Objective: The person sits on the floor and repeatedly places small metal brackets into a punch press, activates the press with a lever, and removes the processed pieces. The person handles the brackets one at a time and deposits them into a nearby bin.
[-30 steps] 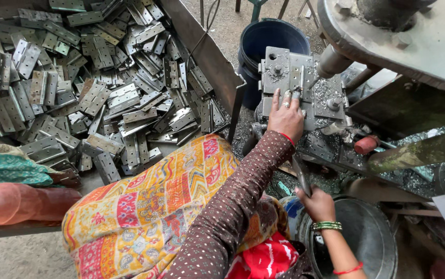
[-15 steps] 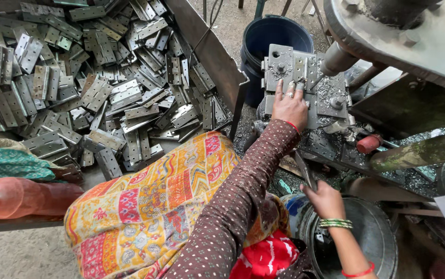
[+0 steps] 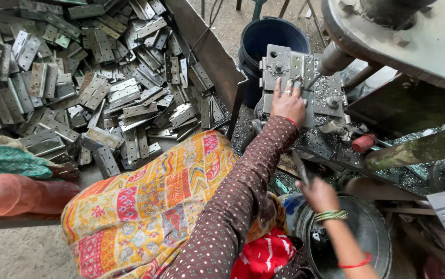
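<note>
- On the grey steel jig plate (image 3: 305, 85) of the press, under the round ram, I see my left hand (image 3: 288, 103) lying flat, fingers stretched forward and spread a little, the tips pressing a small pale metal hinge blank (image 3: 296, 67) into its seat; the hand wraps around nothing, it only pins the piece down.
- Lower down, my right hand (image 3: 319, 194) is closed around a thin dark metal lever (image 3: 301, 168) that rises out of the fist, just above the rim of the round grey metal bucket (image 3: 377, 243) by my knee.
- I judge the step in hand to be seating the blank on the jig before a stroke; the next move seems to call for the left fingers to come clear of the plate before the lever is worked, since they lie close under the ram.
- To my left, the big open steel bin (image 3: 212, 49) holds a loose heap of grey flat hinge plates (image 3: 93, 88), well apart from the jig.
- Beyond the jig stands a dark blue plastic drum (image 3: 269, 39), touching the back of the plate as far as I can tell.
- A small red cylindrical knob (image 3: 363, 142) sits among metal shavings to the right of the plate.
- No packages, labels or signs show anywhere; an orange-red plastic bottle (image 3: 21, 194) lying at the left edge carries no label I can make out.
</note>
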Tool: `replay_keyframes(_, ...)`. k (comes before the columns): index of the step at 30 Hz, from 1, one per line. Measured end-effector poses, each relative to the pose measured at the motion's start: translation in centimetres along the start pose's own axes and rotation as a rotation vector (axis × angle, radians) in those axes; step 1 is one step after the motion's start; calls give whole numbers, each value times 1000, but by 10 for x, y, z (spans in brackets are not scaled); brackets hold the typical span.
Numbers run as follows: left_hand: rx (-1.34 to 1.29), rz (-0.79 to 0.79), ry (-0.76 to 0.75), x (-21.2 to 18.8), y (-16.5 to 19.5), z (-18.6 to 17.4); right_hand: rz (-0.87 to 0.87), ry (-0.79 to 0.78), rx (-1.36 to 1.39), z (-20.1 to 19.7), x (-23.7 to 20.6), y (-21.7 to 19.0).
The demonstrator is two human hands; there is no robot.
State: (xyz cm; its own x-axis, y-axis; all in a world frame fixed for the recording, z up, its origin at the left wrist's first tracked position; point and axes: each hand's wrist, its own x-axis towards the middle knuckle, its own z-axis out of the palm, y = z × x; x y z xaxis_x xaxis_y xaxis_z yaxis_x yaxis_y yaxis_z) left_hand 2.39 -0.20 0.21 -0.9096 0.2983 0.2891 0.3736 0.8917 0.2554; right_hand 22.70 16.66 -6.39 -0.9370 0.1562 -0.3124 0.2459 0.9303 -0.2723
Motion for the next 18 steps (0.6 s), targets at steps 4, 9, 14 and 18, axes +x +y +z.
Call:
replay_keyframes(4, 28, 17, -101, 2, 0, -20, 29, 54, 53, 47, 5, 15)
replay_keyframes(9, -128, 94, -57, -26, -16, -40, 45, -28, 18, 38, 7, 30)
replay_keyframes(14, -91, -30, 345, -109, -112, -38, 127, -130, 54, -26, 19, 24)
replay_keyframes(18, 183, -458, 9, -163, -231, -41, 102, -196, -52, -48, 29, 16)
